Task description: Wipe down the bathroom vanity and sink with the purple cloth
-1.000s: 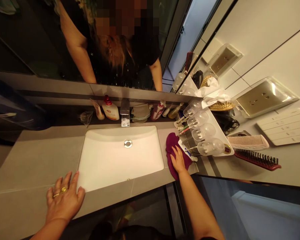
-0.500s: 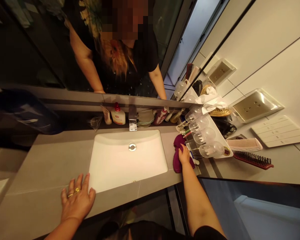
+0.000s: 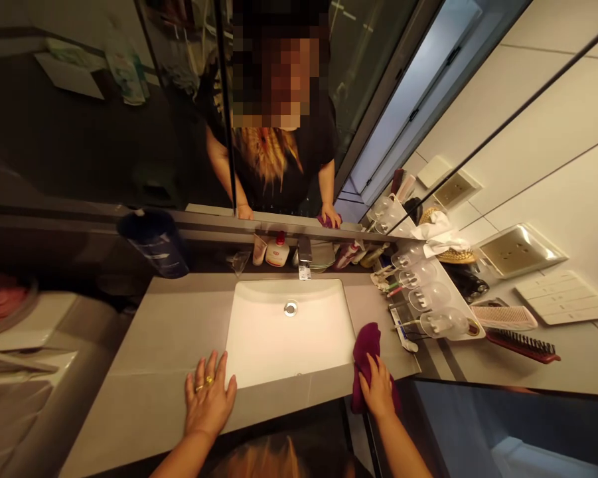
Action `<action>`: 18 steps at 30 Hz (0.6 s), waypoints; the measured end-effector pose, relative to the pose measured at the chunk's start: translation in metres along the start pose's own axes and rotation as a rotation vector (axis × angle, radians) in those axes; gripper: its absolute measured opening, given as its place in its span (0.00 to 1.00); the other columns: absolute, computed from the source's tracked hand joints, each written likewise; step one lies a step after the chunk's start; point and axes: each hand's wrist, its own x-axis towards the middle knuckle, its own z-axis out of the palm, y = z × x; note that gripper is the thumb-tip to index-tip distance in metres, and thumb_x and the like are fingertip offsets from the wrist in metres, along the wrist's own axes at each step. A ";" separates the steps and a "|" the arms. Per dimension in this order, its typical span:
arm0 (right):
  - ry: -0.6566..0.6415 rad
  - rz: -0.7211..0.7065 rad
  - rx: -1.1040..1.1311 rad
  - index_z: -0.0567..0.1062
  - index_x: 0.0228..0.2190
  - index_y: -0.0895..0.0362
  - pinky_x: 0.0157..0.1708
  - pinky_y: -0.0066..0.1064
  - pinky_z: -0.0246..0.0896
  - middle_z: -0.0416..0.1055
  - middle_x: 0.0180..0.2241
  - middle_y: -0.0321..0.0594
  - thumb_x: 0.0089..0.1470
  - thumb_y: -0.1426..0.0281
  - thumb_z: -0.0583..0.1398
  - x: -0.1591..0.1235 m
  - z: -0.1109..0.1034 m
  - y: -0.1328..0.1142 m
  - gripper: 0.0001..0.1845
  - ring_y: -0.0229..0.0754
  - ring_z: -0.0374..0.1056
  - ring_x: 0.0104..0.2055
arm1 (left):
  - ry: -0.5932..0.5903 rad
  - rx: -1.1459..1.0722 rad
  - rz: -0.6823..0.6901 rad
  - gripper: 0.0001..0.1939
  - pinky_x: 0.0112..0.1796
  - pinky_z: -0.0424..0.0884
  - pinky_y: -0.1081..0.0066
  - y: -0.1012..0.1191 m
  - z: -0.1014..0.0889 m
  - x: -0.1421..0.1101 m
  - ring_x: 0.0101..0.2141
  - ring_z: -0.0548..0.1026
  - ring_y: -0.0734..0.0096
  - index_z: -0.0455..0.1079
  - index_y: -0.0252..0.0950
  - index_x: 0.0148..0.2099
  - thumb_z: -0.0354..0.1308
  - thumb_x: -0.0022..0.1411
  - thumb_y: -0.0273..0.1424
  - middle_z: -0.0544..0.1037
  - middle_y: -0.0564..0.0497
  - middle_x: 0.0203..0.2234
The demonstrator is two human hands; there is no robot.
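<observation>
My right hand [image 3: 378,393] presses on a magenta cloth [image 3: 366,348] at the front right corner of the grey countertop [image 3: 169,338], right of the white sink [image 3: 291,332]. The cloth hangs partly over the front edge. My left hand [image 3: 208,400], with gold rings, lies flat and spread on the counter at the sink's front left corner, holding nothing.
A faucet [image 3: 304,255], a soap bottle [image 3: 277,252] and tubes line the ledge under the mirror. A wall rack of upturned clear cups [image 3: 431,295] with toothbrushes hangs right of the sink. A pink comb [image 3: 502,317] and a red hairbrush [image 3: 522,345] hang farther right. A dark bottle [image 3: 154,242] stands at left.
My right hand has dragged the cloth from beside the cup rack toward me, to the counter's front edge. The view has pulled back and tilted up. My left hand stays flat on the counter.
</observation>
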 end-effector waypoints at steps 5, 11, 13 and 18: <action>0.017 -0.012 -0.191 0.62 0.67 0.54 0.61 0.56 0.60 0.41 0.74 0.50 0.64 0.56 0.50 -0.012 0.003 -0.021 0.34 0.60 0.40 0.75 | 0.017 -0.061 0.021 0.31 0.70 0.39 0.49 -0.009 0.002 -0.002 0.71 0.51 0.52 0.62 0.30 0.70 0.39 0.71 0.35 0.60 0.43 0.71; -0.128 0.051 -0.395 0.58 0.69 0.48 0.60 0.52 0.57 0.49 0.73 0.45 0.65 0.60 0.50 0.053 0.001 -0.049 0.33 0.55 0.47 0.73 | 0.001 -0.133 0.050 0.31 0.70 0.41 0.50 -0.022 0.009 0.000 0.71 0.52 0.54 0.62 0.30 0.69 0.39 0.70 0.36 0.61 0.42 0.70; -0.126 0.037 -0.412 0.58 0.70 0.48 0.62 0.50 0.55 0.49 0.73 0.43 0.65 0.64 0.51 0.083 0.001 -0.057 0.33 0.52 0.45 0.73 | 0.027 -0.136 0.059 0.31 0.70 0.41 0.49 -0.023 0.012 0.000 0.71 0.52 0.53 0.62 0.30 0.69 0.39 0.70 0.36 0.61 0.41 0.70; -0.136 0.042 -0.353 0.58 0.69 0.46 0.63 0.50 0.53 0.47 0.73 0.41 0.66 0.62 0.53 0.163 0.003 -0.075 0.33 0.50 0.44 0.74 | 0.135 -0.120 0.100 0.33 0.69 0.43 0.41 -0.021 0.016 -0.003 0.72 0.49 0.46 0.52 0.33 0.73 0.42 0.69 0.37 0.60 0.36 0.69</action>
